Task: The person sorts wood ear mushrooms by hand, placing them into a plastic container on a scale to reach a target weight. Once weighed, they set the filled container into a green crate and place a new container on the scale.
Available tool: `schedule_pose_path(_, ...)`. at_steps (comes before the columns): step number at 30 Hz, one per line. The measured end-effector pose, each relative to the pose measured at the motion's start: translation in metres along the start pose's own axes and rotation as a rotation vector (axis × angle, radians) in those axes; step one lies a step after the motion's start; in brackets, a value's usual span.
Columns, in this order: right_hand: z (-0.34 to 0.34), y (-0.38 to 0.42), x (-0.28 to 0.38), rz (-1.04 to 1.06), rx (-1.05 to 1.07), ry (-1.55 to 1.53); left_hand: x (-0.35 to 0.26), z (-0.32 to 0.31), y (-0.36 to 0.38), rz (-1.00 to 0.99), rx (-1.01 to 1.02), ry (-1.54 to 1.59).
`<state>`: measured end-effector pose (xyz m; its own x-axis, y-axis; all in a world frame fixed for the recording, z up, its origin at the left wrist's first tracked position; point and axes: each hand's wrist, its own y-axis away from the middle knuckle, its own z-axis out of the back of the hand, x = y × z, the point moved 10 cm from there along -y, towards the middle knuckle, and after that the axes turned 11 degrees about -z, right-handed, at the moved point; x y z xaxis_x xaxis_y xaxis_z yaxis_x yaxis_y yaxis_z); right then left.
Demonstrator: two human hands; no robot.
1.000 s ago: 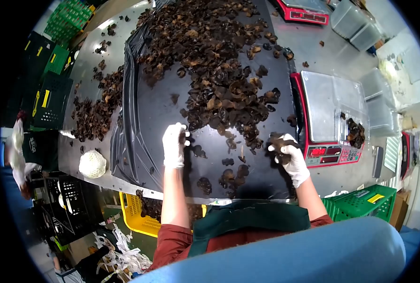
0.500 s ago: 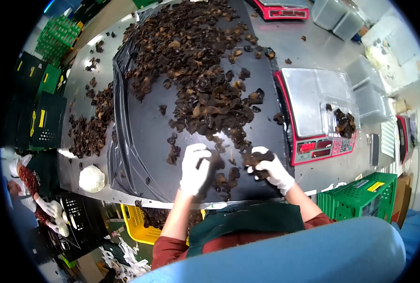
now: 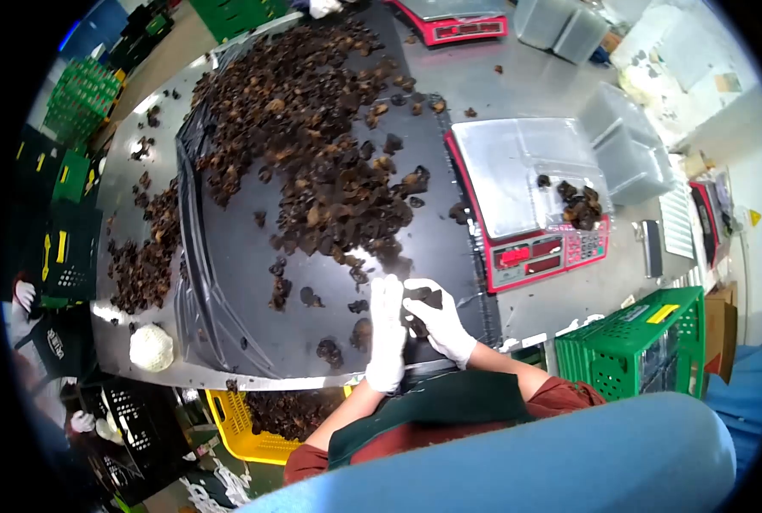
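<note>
A large heap of dark brown fungus pieces (image 3: 312,154) lies on the black sheet (image 3: 227,274) over the metal table. Near the front edge, my left hand (image 3: 387,333), in a white glove, is upright on its edge with fingers stretched out, and I see nothing in it. Just to its right, my right hand (image 3: 441,323), also gloved, has its fingers curled round dark fungus pieces. Loose pieces lie left of my left hand. Further right, a red scale (image 3: 505,265) bears a clear plastic container with some fungus pieces (image 3: 581,207).
Clear containers (image 3: 633,162) are stacked behind the scale. A second red scale (image 3: 466,31) is at the back. A white ball-like object (image 3: 151,348) sits front left. A green crate (image 3: 633,350) and yellow basket (image 3: 248,436) stand below the table. Another person's gloved hands (image 3: 94,425) show at far left.
My hands have come close together, and my left hand has straightened its fingers. The camera view has shifted, so the table appears further left. At the back edge a white glove has come into view.
</note>
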<state>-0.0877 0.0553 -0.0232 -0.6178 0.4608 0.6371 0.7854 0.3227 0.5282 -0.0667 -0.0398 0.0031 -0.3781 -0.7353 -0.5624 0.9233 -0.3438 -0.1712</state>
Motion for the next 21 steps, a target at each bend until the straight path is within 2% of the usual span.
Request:
schedule_pose_path(1,0.003,0.008,0.014,-0.018,-0.006,-0.039,-0.014,0.021,-0.007,-0.037,-0.098,-0.078)
schedule_pose_path(3,0.009,0.024,0.068,0.16,-0.015,0.05,0.005,0.032,-0.007,0.102,-0.454,0.816)
schedule_pose_path(6,0.03,0.072,0.179,0.407,-0.188,0.243,0.022,0.036,-0.008,0.351,-0.517,1.222)
schedule_pose_path(7,0.04,0.086,0.221,0.655,-0.234,0.474,0.039,0.036,-0.008,0.256,-0.437,0.932)
schedule_pose_path(8,0.046,0.101,0.255,0.898,-0.273,0.707,0.045,0.038,-0.008,0.224,-0.426,0.845)
schedule_pose_path(10,0.08,0.104,0.297,0.945,-0.477,0.986,0.052,0.04,-0.014,0.23,-0.438,0.722)
schedule_pose_path(12,0.081,0.102,0.321,1.013,-0.535,1.326,0.061,0.036,-0.024,0.176,-0.414,0.607)
schedule_pose_path(14,0.099,0.078,0.319,0.798,-0.515,1.561,0.053,0.041,-0.043,-0.023,-0.329,0.193)
schedule_pose_path(16,0.096,0.066,0.312,0.633,-0.534,1.819,0.042,0.039,-0.059,-0.088,-0.309,0.059)
schedule_pose_path(17,0.102,0.061,0.309,0.448,-0.52,1.821,0.042,0.032,-0.067,-0.092,-0.268,0.035)
schedule_pose_path(20,0.076,0.075,0.316,0.595,-0.446,1.8,0.034,0.013,-0.085,-0.116,-0.079,-0.234)
schedule_pose_path(21,0.061,0.086,0.319,0.722,-0.521,1.802,0.036,0.008,-0.087,-0.097,-0.049,-0.282)
